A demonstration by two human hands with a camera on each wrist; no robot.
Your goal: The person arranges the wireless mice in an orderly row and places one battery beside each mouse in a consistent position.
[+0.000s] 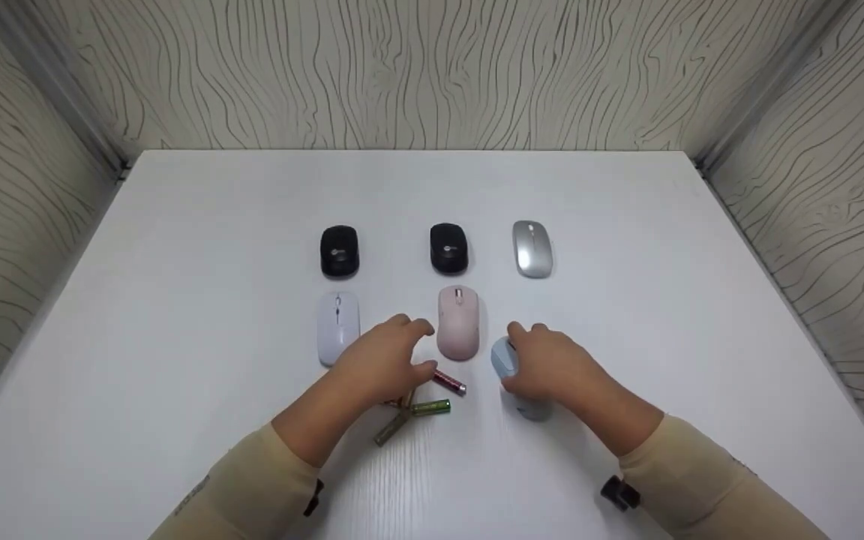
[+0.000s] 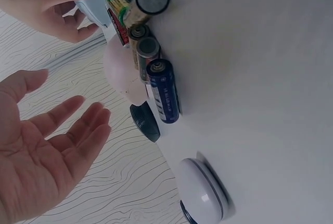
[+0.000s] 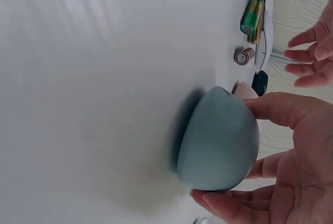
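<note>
My right hand (image 1: 556, 367) grips a light blue computer mouse (image 1: 505, 358) at the right of the group. In the right wrist view, thumb and fingers hold opposite sides of the mouse (image 3: 218, 140), close over the tabletop. My left hand (image 1: 379, 364) hovers over a loose cluster of batteries, fingers apart and nothing between them. A red battery (image 1: 449, 382) and a green battery (image 1: 430, 407) lie beside it, and a dull brownish battery (image 1: 392, 429) is nearer me. The left wrist view also shows a blue battery (image 2: 164, 94). Part of the cluster is hidden beneath the left hand.
A pink mouse (image 1: 458, 322) lies between the hands, and a white mouse (image 1: 337, 326) is left of them. Farther back are a black mouse (image 1: 340, 251), a second black mouse (image 1: 449, 248) and a silver mouse (image 1: 533, 249). Patterned panels (image 1: 402, 75) enclose the white table (image 1: 214, 195).
</note>
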